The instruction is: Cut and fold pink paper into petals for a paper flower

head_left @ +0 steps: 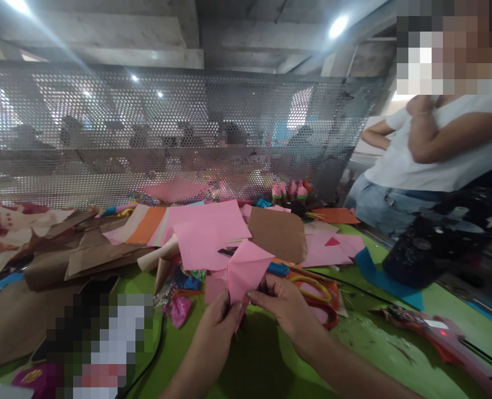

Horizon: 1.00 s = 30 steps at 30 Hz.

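Between my two hands is a folded piece of pink paper (248,266), its pointed end turned down toward me. My left hand (221,317) pinches its lower left edge between thumb and fingers. On the other side, my right hand (281,302) grips the lower right edge, the thumb close to the left fingertips. The paper's upper part fans out above both hands and shows crease lines. Scissors with orange and yellow handles (323,288) lie just right of my right hand. Crumpled pink wrap (179,310) rests left of my left hand.
Pink sheets (212,224) and brown paper (277,230) pile across the green table (279,366). A pink glue gun (445,330) with a red light lies at right, near a black object (432,249). A phone (75,316) lies left. A person in white (445,144) stands right, beyond the table.
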Motion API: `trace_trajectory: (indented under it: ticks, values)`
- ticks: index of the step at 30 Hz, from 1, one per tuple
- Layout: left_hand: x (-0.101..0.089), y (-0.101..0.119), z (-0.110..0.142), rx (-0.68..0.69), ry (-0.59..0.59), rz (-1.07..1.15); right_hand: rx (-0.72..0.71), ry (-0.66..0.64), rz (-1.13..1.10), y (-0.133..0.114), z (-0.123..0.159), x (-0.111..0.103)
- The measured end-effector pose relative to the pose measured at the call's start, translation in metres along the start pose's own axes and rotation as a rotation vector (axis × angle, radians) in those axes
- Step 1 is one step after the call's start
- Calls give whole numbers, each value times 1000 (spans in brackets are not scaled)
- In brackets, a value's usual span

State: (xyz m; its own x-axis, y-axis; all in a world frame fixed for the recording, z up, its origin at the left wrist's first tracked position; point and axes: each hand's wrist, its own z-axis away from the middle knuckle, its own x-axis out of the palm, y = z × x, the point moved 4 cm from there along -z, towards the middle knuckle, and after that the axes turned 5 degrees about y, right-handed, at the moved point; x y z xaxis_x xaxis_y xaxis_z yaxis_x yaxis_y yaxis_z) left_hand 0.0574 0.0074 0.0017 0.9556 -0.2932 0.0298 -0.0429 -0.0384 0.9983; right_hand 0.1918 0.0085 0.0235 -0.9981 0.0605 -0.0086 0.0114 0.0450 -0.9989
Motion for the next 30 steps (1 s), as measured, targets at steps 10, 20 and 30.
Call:
trace_trajectory:
  ticks: [10,20,30]
  values:
    - [-2,8,1,24,81,-16,-10,-4,3,-1,5,2]
    - [-27,-3,-9,-20,85,-416,-239,336,243,-34,-6,-37]
    - [-11,23,7,116,-128,-812,-401,-140,705,-41,4,-11]
